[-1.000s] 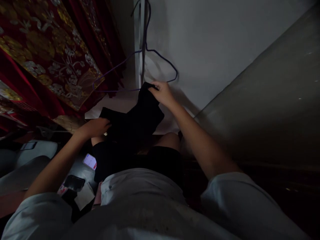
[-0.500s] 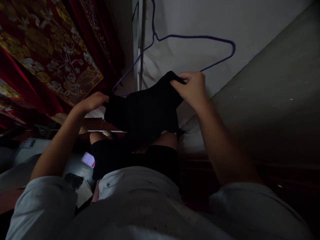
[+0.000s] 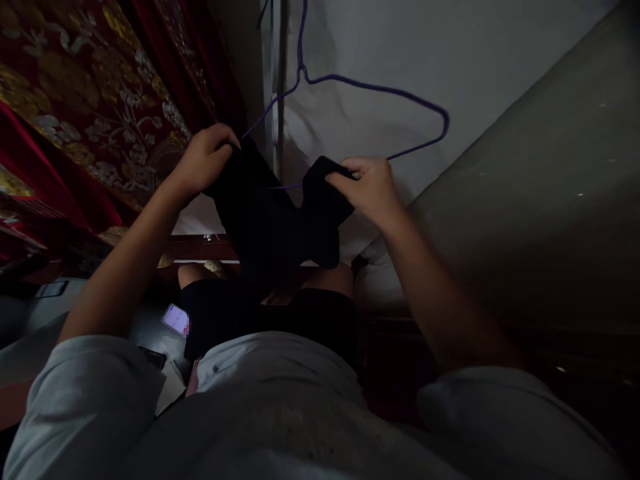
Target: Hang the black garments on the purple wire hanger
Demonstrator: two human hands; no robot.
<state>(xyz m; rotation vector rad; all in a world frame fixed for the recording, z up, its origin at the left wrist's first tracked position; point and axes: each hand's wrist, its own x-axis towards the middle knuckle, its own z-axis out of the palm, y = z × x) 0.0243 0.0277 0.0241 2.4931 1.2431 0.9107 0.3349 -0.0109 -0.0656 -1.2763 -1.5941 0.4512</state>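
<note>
A black garment (image 3: pixel 280 230) hangs between my hands above my knees; its exact kind is hard to make out in the dim light. My left hand (image 3: pixel 210 157) pinches its upper left part, up against the left shoulder of a purple clothes hanger (image 3: pixel 370 85). With thumb and fingers closed, my right hand (image 3: pixel 367 187) grips the garment's right part near the hanger's lower bar. The left end of the hanger is hidden by cloth and hand, while its right end sticks out bare past my right hand.
A red curtain (image 3: pixel 100 87) with gold and silver patterns hangs at the left. Ahead is a pale wall (image 3: pixel 410 40), with a grey surface (image 3: pixel 525 180) along the right. A lit phone (image 3: pixel 175 319) lies beside my left thigh, near some white paper (image 3: pixel 171 387).
My left hand has moved up and right, lifting the garment's left side over the hanger's left end. My right hand has shifted slightly left and down. The hanger has tilted down at its right.
</note>
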